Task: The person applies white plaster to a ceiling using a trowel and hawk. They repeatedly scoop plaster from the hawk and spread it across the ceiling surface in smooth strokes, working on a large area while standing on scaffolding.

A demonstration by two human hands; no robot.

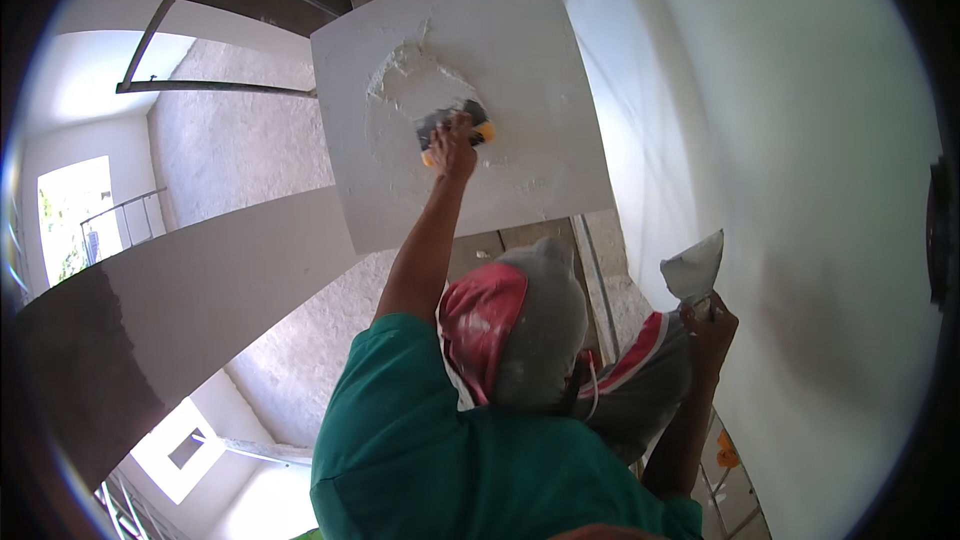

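A pale grey board lies at the top middle, with a rough patch of white paste on it. My left hand is closed on a black and orange spreading tool, slightly blurred, which rests on the board at the lower edge of that paste. On the right, my right hand grips a wide metal putty knife, its blade raised beside the white wall. Grey and red clothing shows between my arms, under the board's near edge.
The white wall runs along the right. Planks lie under the board, with metal scaffold bars at upper left. A partly dark beam crosses the left, with a floor, railing and window openings far below.
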